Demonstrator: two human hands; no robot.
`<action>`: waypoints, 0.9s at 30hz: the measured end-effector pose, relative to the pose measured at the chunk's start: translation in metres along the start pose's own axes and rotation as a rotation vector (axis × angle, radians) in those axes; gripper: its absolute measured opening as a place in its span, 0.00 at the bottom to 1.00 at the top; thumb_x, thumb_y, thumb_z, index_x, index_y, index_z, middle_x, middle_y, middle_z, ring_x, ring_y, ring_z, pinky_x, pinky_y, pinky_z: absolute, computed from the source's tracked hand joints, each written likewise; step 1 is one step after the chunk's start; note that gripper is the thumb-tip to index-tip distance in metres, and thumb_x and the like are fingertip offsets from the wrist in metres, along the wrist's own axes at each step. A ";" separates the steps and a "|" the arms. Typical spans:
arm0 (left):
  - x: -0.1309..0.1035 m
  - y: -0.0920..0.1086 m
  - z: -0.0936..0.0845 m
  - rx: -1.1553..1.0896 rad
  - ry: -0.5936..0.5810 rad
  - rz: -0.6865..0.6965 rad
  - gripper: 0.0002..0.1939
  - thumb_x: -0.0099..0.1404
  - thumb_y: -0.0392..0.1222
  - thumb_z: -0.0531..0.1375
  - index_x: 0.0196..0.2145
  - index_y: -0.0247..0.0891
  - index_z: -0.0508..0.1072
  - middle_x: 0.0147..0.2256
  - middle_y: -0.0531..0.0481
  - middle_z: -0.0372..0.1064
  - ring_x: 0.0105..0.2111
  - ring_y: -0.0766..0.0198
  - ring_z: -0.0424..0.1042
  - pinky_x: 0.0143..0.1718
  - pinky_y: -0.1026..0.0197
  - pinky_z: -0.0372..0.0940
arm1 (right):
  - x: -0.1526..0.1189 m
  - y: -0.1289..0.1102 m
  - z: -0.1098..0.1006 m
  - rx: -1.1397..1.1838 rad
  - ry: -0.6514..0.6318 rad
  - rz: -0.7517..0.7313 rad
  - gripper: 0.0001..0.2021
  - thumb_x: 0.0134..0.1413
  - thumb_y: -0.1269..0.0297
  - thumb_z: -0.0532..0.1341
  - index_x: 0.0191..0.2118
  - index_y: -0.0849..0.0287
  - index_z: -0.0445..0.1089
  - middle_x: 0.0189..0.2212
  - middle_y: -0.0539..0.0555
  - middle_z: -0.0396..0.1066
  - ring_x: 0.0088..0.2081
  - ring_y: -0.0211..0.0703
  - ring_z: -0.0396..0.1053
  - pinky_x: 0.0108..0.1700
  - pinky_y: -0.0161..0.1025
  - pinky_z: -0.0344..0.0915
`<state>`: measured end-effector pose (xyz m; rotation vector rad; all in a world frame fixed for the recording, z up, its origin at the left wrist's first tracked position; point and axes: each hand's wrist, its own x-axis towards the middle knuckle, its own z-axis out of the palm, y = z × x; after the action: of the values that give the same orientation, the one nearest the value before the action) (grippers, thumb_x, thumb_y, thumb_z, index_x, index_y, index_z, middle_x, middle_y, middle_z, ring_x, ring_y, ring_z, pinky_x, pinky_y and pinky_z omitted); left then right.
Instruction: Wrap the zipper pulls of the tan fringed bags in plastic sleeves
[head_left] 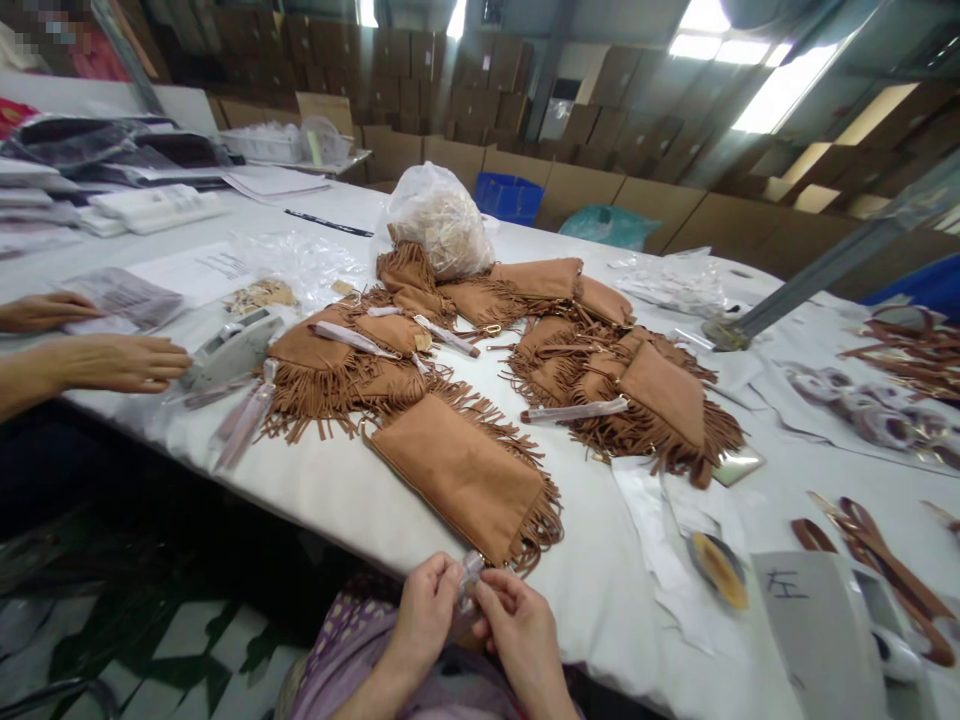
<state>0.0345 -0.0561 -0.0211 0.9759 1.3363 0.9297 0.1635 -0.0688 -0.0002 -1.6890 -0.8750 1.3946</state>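
Both my hands meet at the table's front edge, just below a tan fringed pouch [457,470] that lies flat with its fringe toward the right. My left hand [429,605] pinches a small piece of clear plastic wrap [469,585]. The fingers of my right hand [517,620] are closed on the same wrap from the other side. The wrap sits by the pouch's near corner; whether it is joined to the pouch I cannot tell. More fringed pouches [664,395] lie in a pile to the right, and others [319,350] to the left, with wrapped straps [574,410] on them.
Another person's hands [124,362] are at the left, near a grey-white tape dispenser [232,350]. A stuffed plastic bag [435,215] stands behind the pouches. A metal pole [825,260] rises at the right. Brown straps [885,570] and a grey dispenser [817,630] lie at the lower right.
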 end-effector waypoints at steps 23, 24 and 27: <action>-0.019 0.021 -0.001 0.335 -0.014 0.204 0.08 0.70 0.46 0.43 0.41 0.41 0.57 0.22 0.52 0.70 0.24 0.60 0.72 0.23 0.64 0.59 | -0.010 -0.016 0.035 0.919 -0.014 0.345 0.28 0.27 0.68 0.74 0.34 0.55 0.57 0.18 0.43 0.67 0.18 0.30 0.62 0.18 0.24 0.53; -0.019 0.023 -0.001 0.268 -0.009 0.188 0.09 0.69 0.47 0.45 0.42 0.41 0.56 0.22 0.53 0.70 0.24 0.60 0.72 0.24 0.64 0.61 | -0.010 -0.016 0.036 0.919 -0.012 0.343 0.29 0.26 0.68 0.74 0.35 0.55 0.57 0.18 0.43 0.67 0.18 0.30 0.62 0.18 0.24 0.52; -0.016 0.023 -0.001 0.089 -0.035 0.126 0.13 0.66 0.51 0.50 0.42 0.41 0.54 0.22 0.54 0.70 0.23 0.62 0.71 0.24 0.64 0.64 | -0.011 -0.014 0.037 0.913 -0.027 0.325 0.30 0.26 0.68 0.74 0.36 0.54 0.56 0.18 0.41 0.66 0.17 0.28 0.60 0.18 0.23 0.50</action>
<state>0.0329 -0.0633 0.0057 1.1506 1.3071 0.9502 0.1251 -0.0667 0.0134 -1.1052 0.0825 1.6709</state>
